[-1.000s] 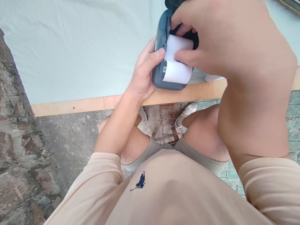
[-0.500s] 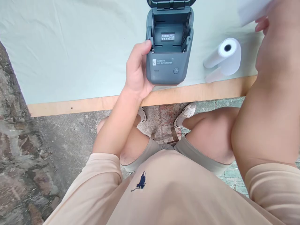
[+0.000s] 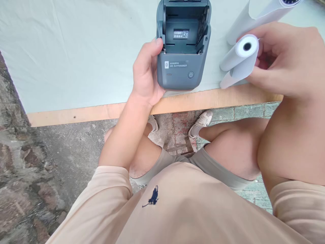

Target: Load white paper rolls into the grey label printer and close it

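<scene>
A small grey printer [image 3: 181, 71] stands near the table's front edge with its lid up and its paper bay empty. My left hand [image 3: 145, 74] is wrapped round its left side, thumb on the top corner. To the right lies a white paper roll [image 3: 240, 57] with a loose tail of paper hanging from it. My right hand [image 3: 281, 59] has its fingers closed round that roll from the right. A second white roll [image 3: 264, 12] lies behind it at the top edge.
The table [image 3: 76, 113] has a pale green cloth [image 3: 76, 51] over it and a bare wooden front edge. Below are my knees, my white shoes and a rough stone floor [image 3: 30, 162].
My right hand lifted a paper roll out of the printer, carried it off to the right, and now grips the roll lying beside the printer. The left hand stays on the printer.
</scene>
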{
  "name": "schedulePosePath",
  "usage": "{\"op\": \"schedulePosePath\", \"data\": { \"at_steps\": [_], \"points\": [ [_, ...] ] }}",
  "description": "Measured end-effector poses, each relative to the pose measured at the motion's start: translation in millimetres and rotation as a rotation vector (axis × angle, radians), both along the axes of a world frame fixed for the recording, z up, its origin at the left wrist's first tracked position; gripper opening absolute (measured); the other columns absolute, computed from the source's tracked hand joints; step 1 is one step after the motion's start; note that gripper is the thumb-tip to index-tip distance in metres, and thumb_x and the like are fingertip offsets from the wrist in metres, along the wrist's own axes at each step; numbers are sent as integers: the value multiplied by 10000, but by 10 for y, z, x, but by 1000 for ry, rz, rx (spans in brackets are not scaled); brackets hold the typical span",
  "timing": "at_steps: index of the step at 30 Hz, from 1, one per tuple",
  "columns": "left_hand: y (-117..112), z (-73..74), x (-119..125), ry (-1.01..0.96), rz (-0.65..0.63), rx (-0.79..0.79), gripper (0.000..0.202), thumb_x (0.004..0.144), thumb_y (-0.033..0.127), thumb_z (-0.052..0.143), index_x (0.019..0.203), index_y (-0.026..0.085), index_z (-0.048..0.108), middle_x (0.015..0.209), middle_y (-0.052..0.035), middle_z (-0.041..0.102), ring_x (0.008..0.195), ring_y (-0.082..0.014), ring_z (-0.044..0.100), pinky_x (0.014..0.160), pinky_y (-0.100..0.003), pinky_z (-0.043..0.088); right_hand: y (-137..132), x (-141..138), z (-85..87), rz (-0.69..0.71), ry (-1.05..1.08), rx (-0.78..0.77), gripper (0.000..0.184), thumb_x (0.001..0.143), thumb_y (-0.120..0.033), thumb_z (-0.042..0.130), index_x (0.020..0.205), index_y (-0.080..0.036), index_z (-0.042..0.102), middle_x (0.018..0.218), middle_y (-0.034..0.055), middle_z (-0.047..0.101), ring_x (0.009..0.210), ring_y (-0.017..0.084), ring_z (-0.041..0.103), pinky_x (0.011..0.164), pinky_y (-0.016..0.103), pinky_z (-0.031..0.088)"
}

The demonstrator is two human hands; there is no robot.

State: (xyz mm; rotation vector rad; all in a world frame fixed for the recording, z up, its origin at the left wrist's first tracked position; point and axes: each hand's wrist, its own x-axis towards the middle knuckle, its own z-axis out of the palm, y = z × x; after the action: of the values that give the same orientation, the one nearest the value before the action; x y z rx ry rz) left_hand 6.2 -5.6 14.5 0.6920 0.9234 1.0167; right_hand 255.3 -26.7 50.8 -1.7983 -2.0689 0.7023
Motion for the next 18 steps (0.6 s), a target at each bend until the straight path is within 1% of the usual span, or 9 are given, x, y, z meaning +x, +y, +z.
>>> {"op": "schedulePosePath", "data": {
  "at_steps": [2,3,5,7,9,11,13,14,18],
  "points": [
    [12,9,4,-25,-54,57,320,792,455,441,939,256,644,912,-41,693,1154,-263,556,852,-381,529,25,-81,6,44,-16,7,221,740,-214,538,950,-240,599,619,-35,356,596,2,297,588,258,275],
    [18,8,1,-31,-75,76,313,786,450,441,932,266,647,924,-37,694,1158,-266,551,856,-389,525,46,-111,-2,64,-19,41,219,748,-243,555,960,-239,613,614,-30,336,611,11,298,593,263,267],
    [30,-6,-11,-33,-103,86,310,777,458,446,931,279,646,925,-35,696,1166,-273,540,880,-406,512,80,-165,-10,123,46,121,240,740,-324,606,958,-227,636,653,-17,384,697,36,374,628,269,290],
    [42,-29,-23,-37,-110,92,312,771,468,450,928,279,642,910,-41,695,1164,-277,537,899,-414,498,86,-233,25,229,231,138,279,733,-373,621,958,-208,628,764,-10,487,816,61,459,688,270,348],
    [49,-49,-26,-57,-121,122,303,763,464,459,913,269,636,897,-51,688,1148,-280,543,889,-408,498,67,-337,109,345,441,48,288,747,-396,604,953,-195,599,851,-26,546,834,52,508,709,259,400],
    [51,-59,-15,-69,-122,141,281,747,452,478,894,262,622,870,-54,673,1114,-278,561,845,-386,509,51,-469,213,438,500,-35,269,768,-398,584,953,-202,586,827,-46,569,774,36,515,683,249,420],
    [44,-54,3,-52,-86,129,250,733,445,507,869,258,602,831,-44,646,1048,-264,585,782,-353,512,66,-598,291,452,388,-13,224,797,-383,555,939,-216,601,799,-48,574,738,40,496,670,256,418],
    [38,-48,14,-40,-64,124,232,729,437,525,856,256,594,814,-37,627,1000,-250,595,754,-335,508,89,-650,312,428,297,37,223,813,-380,529,954,-226,608,815,-44,575,751,49,491,692,266,420],
    [8,-15,46,-47,-57,172,205,759,385,521,874,230,591,793,-15,560,825,-172,592,728,-293,488,237,-730,294,274,-39,269,337,821,-434,466,1084,-257,580,981,-59,562,910,93,509,895,302,397]
  ]
}}
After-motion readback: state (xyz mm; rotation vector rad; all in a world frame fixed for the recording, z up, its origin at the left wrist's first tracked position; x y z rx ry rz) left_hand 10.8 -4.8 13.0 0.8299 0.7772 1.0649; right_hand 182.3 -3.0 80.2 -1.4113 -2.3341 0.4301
